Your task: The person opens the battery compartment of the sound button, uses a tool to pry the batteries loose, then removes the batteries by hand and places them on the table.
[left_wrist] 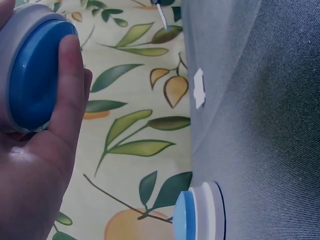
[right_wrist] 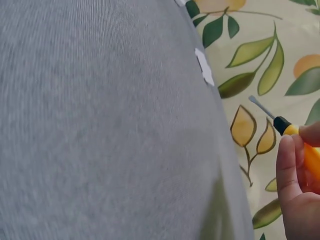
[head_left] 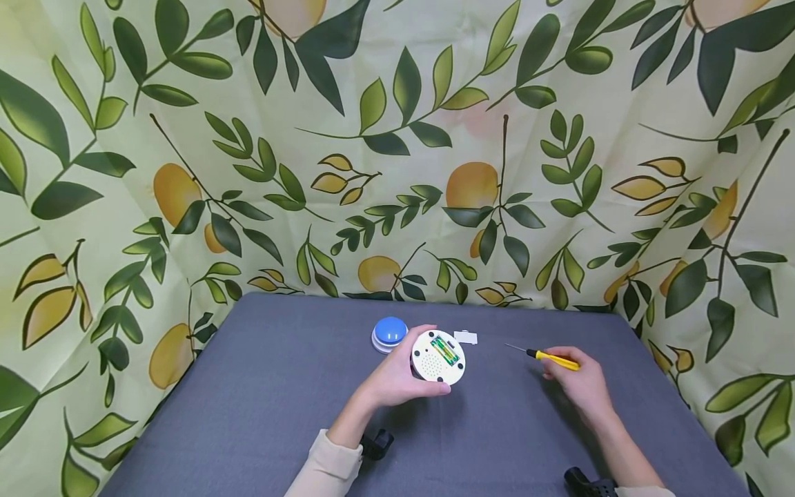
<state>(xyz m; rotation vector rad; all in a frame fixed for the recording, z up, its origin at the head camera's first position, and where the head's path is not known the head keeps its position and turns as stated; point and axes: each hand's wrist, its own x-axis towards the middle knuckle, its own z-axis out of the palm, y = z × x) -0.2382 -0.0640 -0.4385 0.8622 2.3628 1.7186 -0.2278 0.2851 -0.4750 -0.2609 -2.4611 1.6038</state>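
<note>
My left hand (head_left: 394,378) grips a round white push button (head_left: 428,367) by its rim, its underside turned toward the head camera. An uncovered battery compartment there shows batteries (head_left: 445,351), with speaker holes and dark feet around it. In the left wrist view, my thumb lies against its blue dome (left_wrist: 35,80). Farther right, my right hand (head_left: 580,386) pinches the yellow and black handle of a screwdriver (right_wrist: 286,127) above the table. Its thin metal shaft points left, and a flat tip shows in the right wrist view. A small white battery cover (head_left: 466,337) lies behind the held button.
Another blue-domed push button (head_left: 390,331) stands upright on the grey cloth-covered table (head_left: 261,386), behind my left hand. A leaf-and-fruit patterned curtain (head_left: 397,172) hangs along the back and both sides. Each wrist wears a black camera (head_left: 377,444).
</note>
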